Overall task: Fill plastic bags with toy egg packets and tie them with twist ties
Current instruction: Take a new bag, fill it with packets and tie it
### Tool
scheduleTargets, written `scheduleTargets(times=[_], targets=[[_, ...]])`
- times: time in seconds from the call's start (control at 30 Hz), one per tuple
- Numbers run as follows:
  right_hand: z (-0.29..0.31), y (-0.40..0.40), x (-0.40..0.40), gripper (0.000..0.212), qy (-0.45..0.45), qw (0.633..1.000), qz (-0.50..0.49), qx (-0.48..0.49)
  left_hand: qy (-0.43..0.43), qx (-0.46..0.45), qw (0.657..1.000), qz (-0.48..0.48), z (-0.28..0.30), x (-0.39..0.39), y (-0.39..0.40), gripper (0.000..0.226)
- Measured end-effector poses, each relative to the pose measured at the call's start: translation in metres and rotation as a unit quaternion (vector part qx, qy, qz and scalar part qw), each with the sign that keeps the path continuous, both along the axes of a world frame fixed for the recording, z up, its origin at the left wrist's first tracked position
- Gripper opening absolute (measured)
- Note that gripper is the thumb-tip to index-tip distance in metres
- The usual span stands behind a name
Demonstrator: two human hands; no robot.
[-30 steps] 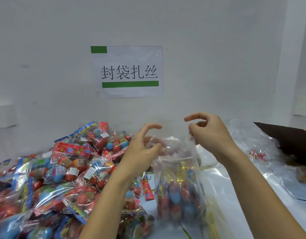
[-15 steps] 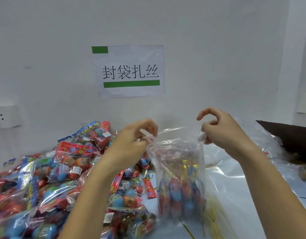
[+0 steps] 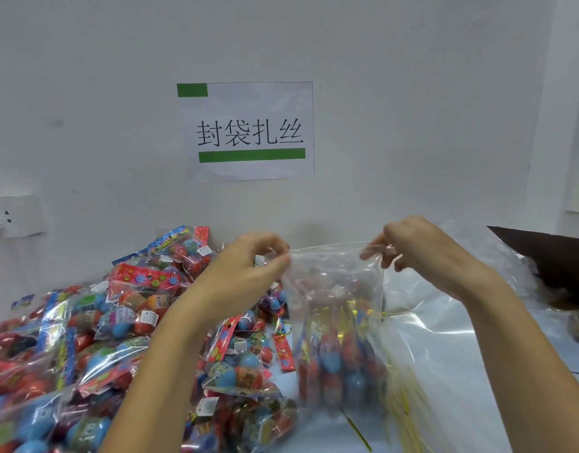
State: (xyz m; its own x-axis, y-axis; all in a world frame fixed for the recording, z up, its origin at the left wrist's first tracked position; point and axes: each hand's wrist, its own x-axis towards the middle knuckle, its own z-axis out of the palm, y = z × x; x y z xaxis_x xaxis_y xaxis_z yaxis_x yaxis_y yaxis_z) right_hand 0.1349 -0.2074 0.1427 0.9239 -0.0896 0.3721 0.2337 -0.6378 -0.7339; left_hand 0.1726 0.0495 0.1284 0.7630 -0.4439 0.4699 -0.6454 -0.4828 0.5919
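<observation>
Hands have spread: my left hand [image 3: 245, 273] and right hand [image 3: 422, 253], fingers pinched on the bag [image 3: 337, 322] mouth, now stretch it taut at twelve o'clock above the worktop [image 3: 445, 371]; gathering and tying come next.

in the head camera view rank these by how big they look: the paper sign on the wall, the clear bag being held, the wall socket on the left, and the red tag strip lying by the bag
1. Clear bag
2. Paper sign, which hangs farther away, so its true size against the bag is unsure
3. Wall socket, partly cut off by the frame edge
4. Red tag strip
</observation>
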Motion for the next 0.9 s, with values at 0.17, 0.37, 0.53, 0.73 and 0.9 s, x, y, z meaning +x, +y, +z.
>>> scheduleTargets(times=[0.17, 0.37, 0.53, 0.73, 0.9], targets=[[0.001, 0.003, -0.009, 0.038, 0.005, 0.994, 0.020, -0.104, -0.018, -0.157, 0.987, 0.015, -0.005, 0.006, -0.015, 0.011], [-0.003, 0.017, -0.004, 0.011, -0.018, 0.990, 0.021, -0.139, -0.048, -0.181, 0.982, 0.004, -0.004, 0.003, -0.013, 0.006], [-0.003, 0.017, -0.002, 0.007, -0.068, 0.991, 0.024, -0.114, -0.070, -0.026, 0.997, 0.036, -0.004, 0.003, -0.006, 0.019], [-0.001, 0.008, -0.002, 0.021, -0.102, 0.991, -0.011, -0.090, -0.069, -0.003, 0.990, 0.123, -0.007, 0.012, -0.004, 0.008], [0.000, 0.005, -0.007, 0.015, -0.077, 0.994, 0.004, -0.074, 0.082, -0.102, 0.991, 0.038, -0.017, 0.019, 0.007, 0.071]])
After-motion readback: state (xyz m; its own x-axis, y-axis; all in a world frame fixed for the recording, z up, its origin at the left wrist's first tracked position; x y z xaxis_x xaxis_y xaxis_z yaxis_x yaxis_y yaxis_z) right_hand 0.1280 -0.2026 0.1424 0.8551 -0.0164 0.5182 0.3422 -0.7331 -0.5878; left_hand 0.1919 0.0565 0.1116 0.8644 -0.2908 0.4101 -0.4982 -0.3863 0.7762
